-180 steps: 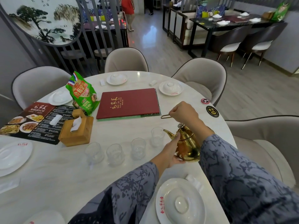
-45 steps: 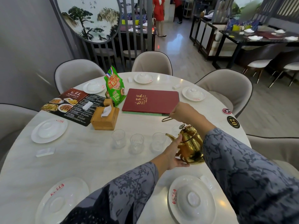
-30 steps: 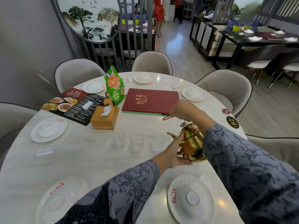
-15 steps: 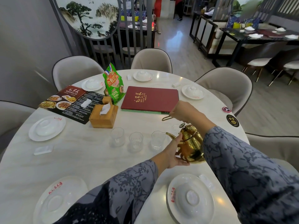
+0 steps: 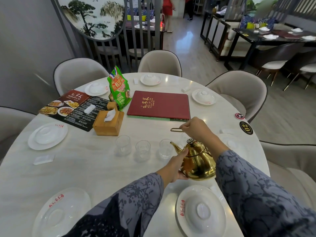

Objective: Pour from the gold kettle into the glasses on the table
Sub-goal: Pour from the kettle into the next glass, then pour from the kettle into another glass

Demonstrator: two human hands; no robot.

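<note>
The gold kettle (image 5: pixel 199 162) hangs just above the white table (image 5: pixel 85 168), its spout pointing left at the nearest of three clear glasses (image 5: pixel 165 148) (image 5: pixel 142 149) (image 5: pixel 122 146) standing in a row. Another glass (image 5: pixel 183 136) shows faintly behind the kettle. My right hand (image 5: pixel 195 128) grips the kettle's thin wire handle from above. My left hand (image 5: pixel 177 165) is pressed around the kettle's left side and base. No stream shows at the spout.
A white plate with an upturned bowl (image 5: pixel 201 212) lies just in front of the kettle. A wooden tissue box (image 5: pixel 107 124), a red menu (image 5: pixel 159 105), a green snack bag (image 5: pixel 118 89) and a dark menu card (image 5: pixel 71 108) sit beyond the glasses. Padded chairs ring the table.
The kettle and both hands have dropped slightly toward me, and the spout has edged left toward the nearest glass. The glasses have not moved.
</note>
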